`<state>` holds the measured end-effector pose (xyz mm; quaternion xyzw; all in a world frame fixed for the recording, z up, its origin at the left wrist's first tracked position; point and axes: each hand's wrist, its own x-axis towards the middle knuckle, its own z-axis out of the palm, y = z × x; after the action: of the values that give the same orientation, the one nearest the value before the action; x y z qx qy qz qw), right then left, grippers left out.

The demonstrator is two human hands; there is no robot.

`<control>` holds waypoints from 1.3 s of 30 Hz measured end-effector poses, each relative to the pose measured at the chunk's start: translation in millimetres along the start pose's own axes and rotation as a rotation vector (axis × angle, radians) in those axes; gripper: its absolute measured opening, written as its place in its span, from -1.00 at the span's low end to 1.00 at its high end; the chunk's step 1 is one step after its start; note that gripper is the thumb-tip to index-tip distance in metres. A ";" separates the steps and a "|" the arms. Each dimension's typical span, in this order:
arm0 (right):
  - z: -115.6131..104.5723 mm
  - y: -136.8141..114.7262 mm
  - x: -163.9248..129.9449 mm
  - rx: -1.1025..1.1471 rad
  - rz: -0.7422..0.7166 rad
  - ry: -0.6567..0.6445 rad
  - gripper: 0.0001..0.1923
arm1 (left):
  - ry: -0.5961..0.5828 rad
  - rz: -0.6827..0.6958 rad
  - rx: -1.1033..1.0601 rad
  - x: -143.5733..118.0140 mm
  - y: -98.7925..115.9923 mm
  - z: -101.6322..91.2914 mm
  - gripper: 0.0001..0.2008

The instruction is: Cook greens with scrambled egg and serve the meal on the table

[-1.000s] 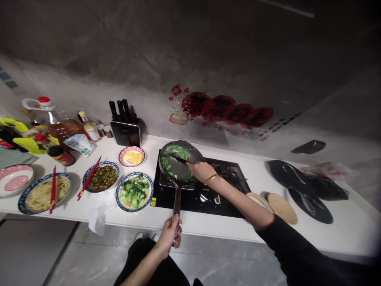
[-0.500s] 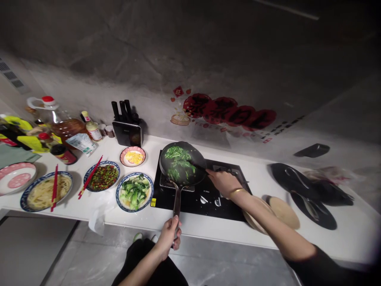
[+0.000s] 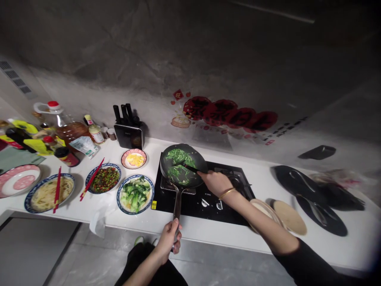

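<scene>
Your left hand point(image 3: 169, 239) wraps the long handle's end of the pan point(image 3: 182, 166), likely front-heavy on the hob point(image 3: 205, 198); right hand point(image 3: 214, 182) fingers pinch a dark utensil point(image 3: 190, 168), seemingly stiff, stirring limp greens point(image 3: 179, 165).

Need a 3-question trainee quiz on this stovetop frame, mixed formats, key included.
1. True or false: the left hand grips the end of the pan handle.
2. Which dish sits closest to the pan? A) the noodles plate B) the bok choy plate C) the egg dish
3. Fill in: the right hand holds a dark ____ whose tip is in the greens.

Key
1. True; the fingers are wrapped round the handle's near end.
2. B; it lies just left of the pan, beside the cooktop.
3. Utensil; its exact type is too dark to tell.
</scene>
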<state>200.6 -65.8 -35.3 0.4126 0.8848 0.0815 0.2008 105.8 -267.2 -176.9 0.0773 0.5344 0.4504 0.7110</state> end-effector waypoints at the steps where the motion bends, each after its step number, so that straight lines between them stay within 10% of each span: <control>1: -2.2 5.3 2.7 0.006 0.031 0.009 -0.58 | -0.001 -0.002 -0.002 0.2 -0.1 -0.3 -0.33; 7: -5.9 29.3 9.2 0.150 0.154 -0.096 -0.58 | -0.003 -0.001 -0.030 -0.3 -1.7 -1.6 -0.35; 12: -18.6 49.0 -31.3 0.225 -0.015 -0.169 -0.62 | -0.010 -0.019 -0.044 -2.7 0.3 0.3 -0.38; 19: -5.2 -4.2 11.7 0.019 0.044 -0.030 -0.49 | -0.015 0.004 -0.010 -0.6 -0.7 -1.2 -0.35; 32: -17.7 13.3 20.1 0.200 0.158 -0.004 -0.59 | -0.017 -0.001 -0.024 1.6 -2.8 -2.4 -0.35; 39: -31.2 37.0 -52.5 0.279 0.002 -0.138 -0.64 | -0.030 -0.008 -0.022 -1.4 -0.1 -1.8 -0.32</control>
<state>243.6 -81.2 19.5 0.4419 0.8713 -0.0707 0.2017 104.3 -269.0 -176.8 0.0742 0.5191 0.4521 0.7216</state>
